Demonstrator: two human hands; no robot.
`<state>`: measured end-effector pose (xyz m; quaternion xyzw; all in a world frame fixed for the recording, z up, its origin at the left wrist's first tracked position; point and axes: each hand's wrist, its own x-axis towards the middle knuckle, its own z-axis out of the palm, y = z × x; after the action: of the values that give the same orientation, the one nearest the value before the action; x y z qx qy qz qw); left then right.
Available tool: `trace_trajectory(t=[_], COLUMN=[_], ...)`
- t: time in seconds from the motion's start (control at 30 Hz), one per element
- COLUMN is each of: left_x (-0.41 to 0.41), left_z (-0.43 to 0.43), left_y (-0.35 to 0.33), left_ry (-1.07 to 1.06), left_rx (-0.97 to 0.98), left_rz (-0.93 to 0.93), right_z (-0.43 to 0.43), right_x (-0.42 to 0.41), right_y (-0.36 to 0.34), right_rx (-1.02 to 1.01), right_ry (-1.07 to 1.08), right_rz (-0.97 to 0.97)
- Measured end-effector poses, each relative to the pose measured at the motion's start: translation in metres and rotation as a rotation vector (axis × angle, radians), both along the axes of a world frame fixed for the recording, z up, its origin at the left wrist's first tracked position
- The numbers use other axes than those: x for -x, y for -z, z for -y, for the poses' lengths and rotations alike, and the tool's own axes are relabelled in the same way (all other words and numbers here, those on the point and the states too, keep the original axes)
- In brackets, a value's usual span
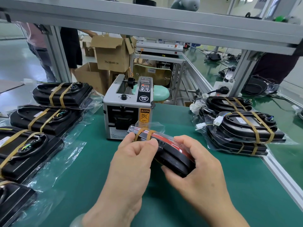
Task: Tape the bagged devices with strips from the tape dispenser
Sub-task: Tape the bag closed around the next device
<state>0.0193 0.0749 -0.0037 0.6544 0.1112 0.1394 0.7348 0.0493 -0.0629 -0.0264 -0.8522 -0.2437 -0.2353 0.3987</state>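
Hands hold black oval bagged device (172, 159): left hand (132, 158) pinches taped end, right hand (196, 164) grips edge.

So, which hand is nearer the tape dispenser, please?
Left. The left hand grips the device just before the dispenser; the right hand holds it farther back and rightward.

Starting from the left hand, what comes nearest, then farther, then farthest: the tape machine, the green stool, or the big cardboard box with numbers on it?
1. Tape machine: on the green mat, just beyond the left hand.
2. Green stool: behind the machine, a little right.
3. Cardboard box: farthest back, past the table, a little left.
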Motion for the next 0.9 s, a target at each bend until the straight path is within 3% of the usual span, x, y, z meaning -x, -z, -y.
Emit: trace_trajectory(t=[0.9], left_x=[-0.0091], left_z=[0.0020], left_y=[0.0091], left_ry=[-0.079], left_rx=[-0.109], left_rz=[0.001], right_z=[-0.0036], right_x=[0.0035], right_y=[-0.0021], right_rx=[0.006], right_ry=[0.032], right_rz=[-0.028])
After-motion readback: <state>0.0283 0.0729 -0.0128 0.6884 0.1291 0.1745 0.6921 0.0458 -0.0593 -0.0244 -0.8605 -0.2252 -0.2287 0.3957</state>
